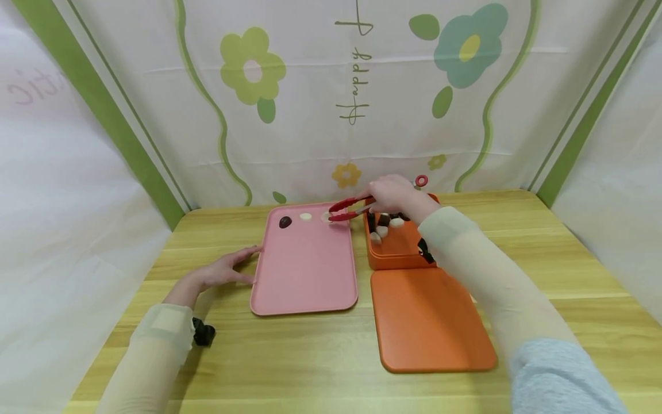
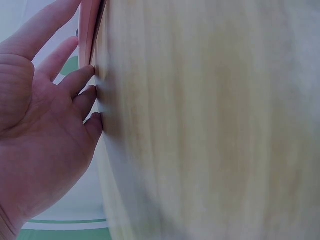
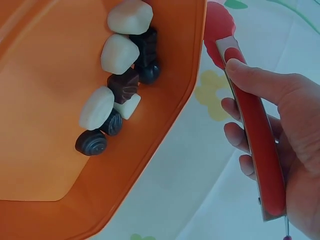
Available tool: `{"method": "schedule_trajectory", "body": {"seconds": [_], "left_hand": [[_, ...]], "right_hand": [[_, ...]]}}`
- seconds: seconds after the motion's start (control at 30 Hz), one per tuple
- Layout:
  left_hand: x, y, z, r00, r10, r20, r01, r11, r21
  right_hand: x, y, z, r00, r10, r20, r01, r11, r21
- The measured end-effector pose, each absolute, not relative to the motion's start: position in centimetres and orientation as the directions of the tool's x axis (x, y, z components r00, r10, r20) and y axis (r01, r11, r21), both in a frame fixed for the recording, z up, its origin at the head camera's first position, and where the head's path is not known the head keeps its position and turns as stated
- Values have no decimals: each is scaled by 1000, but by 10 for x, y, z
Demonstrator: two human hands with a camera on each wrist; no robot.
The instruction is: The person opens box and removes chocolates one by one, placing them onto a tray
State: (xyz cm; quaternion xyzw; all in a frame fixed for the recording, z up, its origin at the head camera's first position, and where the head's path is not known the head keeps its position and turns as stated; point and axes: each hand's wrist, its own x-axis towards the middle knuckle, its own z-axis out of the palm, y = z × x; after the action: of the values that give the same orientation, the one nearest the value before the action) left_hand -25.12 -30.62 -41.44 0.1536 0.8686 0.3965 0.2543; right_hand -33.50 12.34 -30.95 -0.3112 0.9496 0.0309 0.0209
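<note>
My right hand [image 1: 392,192] grips a pair of red-handled tongs [image 3: 257,150], whose red tips reach over the far right corner of a pink tray [image 1: 305,276]. A pale chocolate [image 1: 326,217] is at those tips; whether they pinch it I cannot tell. Along the tray's far side lie a dark chocolate [image 1: 285,222] and a white chocolate [image 1: 306,217]. Spread thumb and fingers of my left hand [image 1: 222,271] touch the tray's left edge. In the right wrist view, several white and dark chocolates [image 3: 120,55] sit along one side of an orange box [image 3: 40,100].
The box's orange lid [image 1: 431,322] lies flat on the wooden table [image 1: 289,362], in front of the box and right of the tray. A printed white curtain [image 1: 305,126] hangs right behind the table's back edge, with more white fabric at both sides.
</note>
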Motion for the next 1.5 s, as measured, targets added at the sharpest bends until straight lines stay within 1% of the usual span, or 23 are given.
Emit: {"method": "schedule_trajectory", "body": {"seconds": [0.17,0.37,0.47,0.57,0.7,0.77,0.97,1.2,1.5], "left_hand": [[-252,-306,-416,-821,473,-320,67,636,768],[-251,-304,-417,-818,482,-315,71,628,775],[-251,-303,-416,-818,483,-312,72,624,778],[-250,-303,-415,-820,481,-312,73,627,775],[-250,-302,-415,-820,476,-316,73,636,769],[-249,-302,-415,-819,479,-316,79,640,765],[-249,-303,-414,-823,476,-311,85,643,761],[-248,-305,-414,-824,481,-298,98,640,762],[-248,-306,-414,-829,474,-297,105,653,750]], "right_hand": [[-336,120,-311,-807,-587,-70,-590,807,27],[-338,117,-317,-828,-550,-109,-554,833,2],[-338,118,-318,-841,-534,-91,-537,844,2],[-338,117,-320,-847,-530,-53,-531,847,29],[-338,114,-322,-837,-548,-3,-546,833,84],[-338,113,-322,-832,-555,7,-552,829,91],[-335,113,-320,-825,-565,2,-563,822,87],[-333,115,-323,-801,-599,2,-596,797,102],[-329,118,-319,-797,-604,3,-602,794,86]]}}
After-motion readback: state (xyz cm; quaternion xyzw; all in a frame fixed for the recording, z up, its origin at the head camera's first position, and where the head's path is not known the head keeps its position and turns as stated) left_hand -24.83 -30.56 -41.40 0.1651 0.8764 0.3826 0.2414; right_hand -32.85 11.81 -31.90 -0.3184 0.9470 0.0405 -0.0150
